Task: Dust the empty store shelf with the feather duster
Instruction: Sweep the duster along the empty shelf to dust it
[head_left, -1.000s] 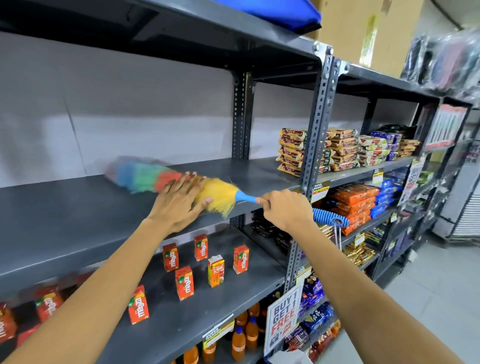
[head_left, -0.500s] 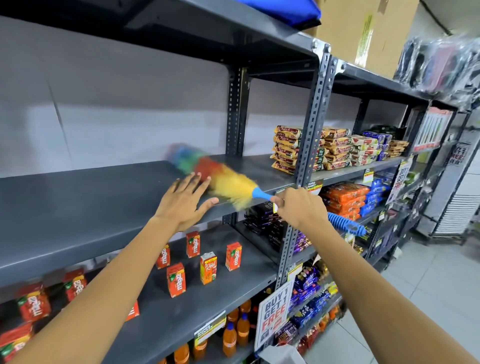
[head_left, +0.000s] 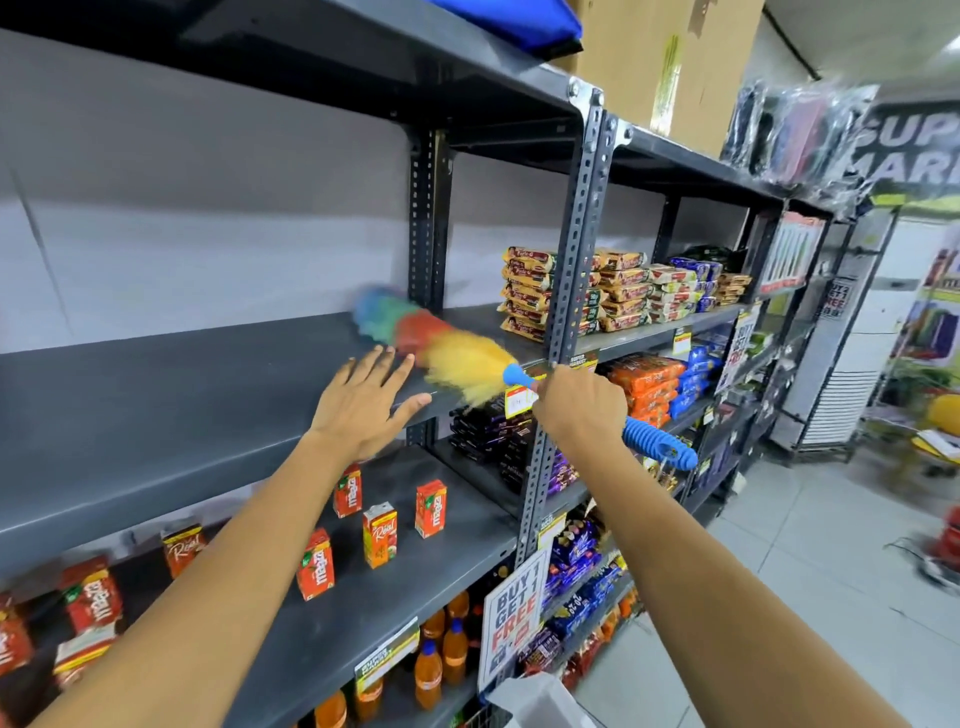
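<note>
Fluffy rainbow duster (head_left: 436, 340) blurred at its far tip, laid across smooth grey metal shelf (head_left: 156, 395), ribbed blue handle partly hidden, clasped in right hand (head_left: 579, 408), left hand (head_left: 363, 402) spread flat, nothing held.

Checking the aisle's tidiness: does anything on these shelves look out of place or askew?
Yes. On the shelf below the empty shelf, the juice cartons stand scattered, turned at differing angles, not in rows.
</note>
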